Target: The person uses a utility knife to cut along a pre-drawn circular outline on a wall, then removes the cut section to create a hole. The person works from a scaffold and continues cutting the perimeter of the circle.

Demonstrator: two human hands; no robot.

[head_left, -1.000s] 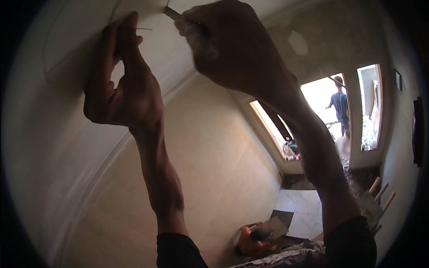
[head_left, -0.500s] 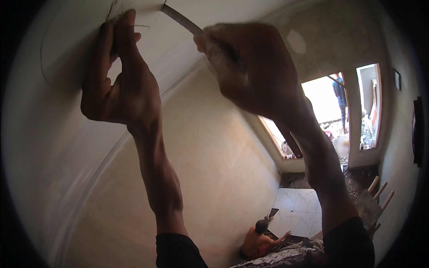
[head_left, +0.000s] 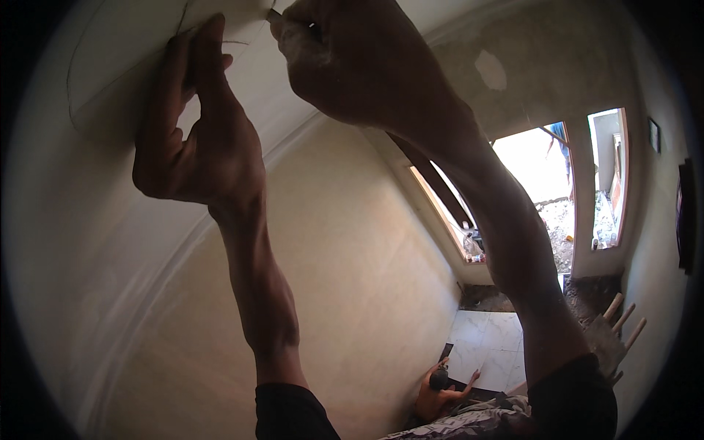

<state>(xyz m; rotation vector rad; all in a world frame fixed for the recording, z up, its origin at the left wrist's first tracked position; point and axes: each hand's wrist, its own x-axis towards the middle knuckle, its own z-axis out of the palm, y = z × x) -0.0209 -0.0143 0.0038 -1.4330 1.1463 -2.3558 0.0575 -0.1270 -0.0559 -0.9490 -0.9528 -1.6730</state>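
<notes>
Overhead is a pale ceiling panel with dark curved lines drawn on it and a thin dark slit near my fingertips. My left hand reaches up to it, fingers stretched and their tips against the surface, nothing visible in them. To its right, my right hand is closed around a long, thin, flat dark blade. One end of the blade pokes out past my fingers and meets the ceiling; the other runs down behind my wrist. The grip itself is partly hidden by the back of my hand.
Far below, a person crouches by white floor tiles. A doorway and windows open onto rubble, with another person partly visible outside. Wooden poles stand at lower right. A plastered wall rises beside me.
My right hand has moved up and left, so less of the blade shows beyond my fingers. My left hand has stayed put. The person below has shifted with an arm over the tiles.
</notes>
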